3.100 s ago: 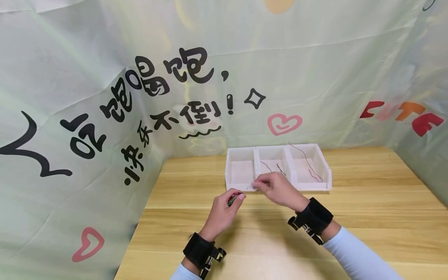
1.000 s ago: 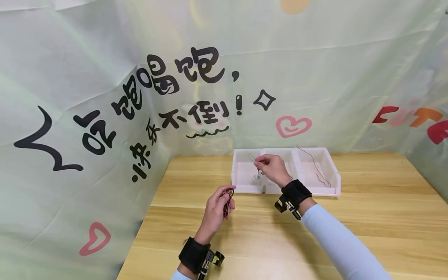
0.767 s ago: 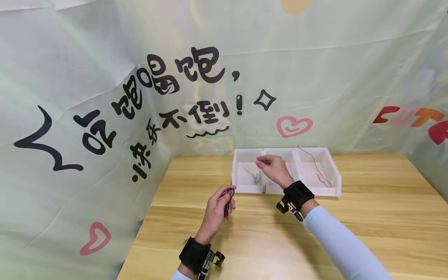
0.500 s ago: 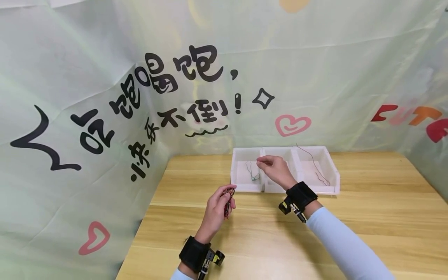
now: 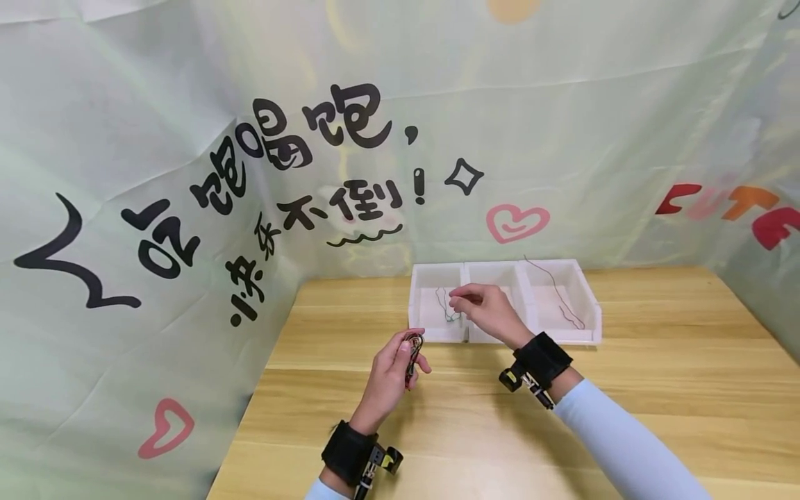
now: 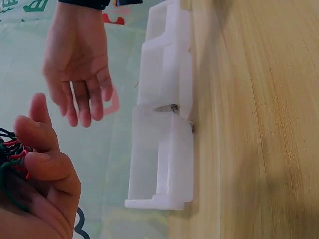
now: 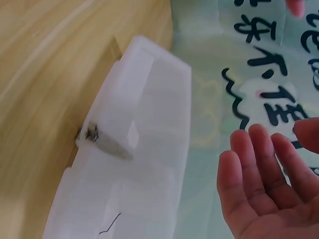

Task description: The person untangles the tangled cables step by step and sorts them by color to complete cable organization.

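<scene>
Hovering above white bins [image 5: 530, 309], right hand [image 5: 489, 311] loose

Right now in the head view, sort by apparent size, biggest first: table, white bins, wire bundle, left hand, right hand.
1. Table
2. White bins
3. Left hand and right hand: too alike to rank
4. Wire bundle, partly hidden
</scene>
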Demonstrator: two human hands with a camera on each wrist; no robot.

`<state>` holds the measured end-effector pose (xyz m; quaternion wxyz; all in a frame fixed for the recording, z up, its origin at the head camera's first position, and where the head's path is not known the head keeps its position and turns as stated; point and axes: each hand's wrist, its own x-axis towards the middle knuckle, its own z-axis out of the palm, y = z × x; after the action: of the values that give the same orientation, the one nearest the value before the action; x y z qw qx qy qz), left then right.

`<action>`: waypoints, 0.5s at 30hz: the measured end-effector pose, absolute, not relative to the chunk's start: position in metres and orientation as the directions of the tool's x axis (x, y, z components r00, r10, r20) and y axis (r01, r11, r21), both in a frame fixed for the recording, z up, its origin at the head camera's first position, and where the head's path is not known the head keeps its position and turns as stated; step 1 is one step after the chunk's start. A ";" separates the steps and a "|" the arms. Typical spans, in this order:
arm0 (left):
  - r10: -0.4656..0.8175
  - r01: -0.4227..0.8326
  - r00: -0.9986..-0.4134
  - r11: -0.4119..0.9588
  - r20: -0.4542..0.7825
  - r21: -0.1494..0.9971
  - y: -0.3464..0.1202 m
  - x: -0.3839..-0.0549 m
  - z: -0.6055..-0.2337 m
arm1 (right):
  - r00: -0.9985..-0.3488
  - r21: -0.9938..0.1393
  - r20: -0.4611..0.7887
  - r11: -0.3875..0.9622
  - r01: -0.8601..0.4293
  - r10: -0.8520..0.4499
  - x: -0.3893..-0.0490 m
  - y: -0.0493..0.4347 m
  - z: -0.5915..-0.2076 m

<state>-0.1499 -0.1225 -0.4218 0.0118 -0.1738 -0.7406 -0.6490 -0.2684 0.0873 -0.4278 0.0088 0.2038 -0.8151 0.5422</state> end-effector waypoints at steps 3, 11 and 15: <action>0.234 0.273 -0.940 0.078 0.248 0.959 -0.123 -0.155 -0.433 | -0.901 -0.866 0.261 0.329 -0.377 -0.346 -0.261 0.085 -0.425; 0.215 0.304 -0.937 0.116 0.275 0.946 -0.121 -0.164 -0.453 | -0.880 -0.837 0.306 0.337 -0.431 -0.363 -0.248 0.081 -0.420; 0.217 0.310 -0.935 0.106 0.282 0.945 -0.120 -0.164 -0.452 | -0.875 -0.839 0.295 0.334 -0.429 -0.384 -0.243 0.079 -0.419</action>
<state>-0.1643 -0.1204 -0.4522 0.0362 -0.1773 -0.7429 -0.6445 -0.2434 0.0794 -0.4186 0.0216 0.2493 -0.8164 0.5205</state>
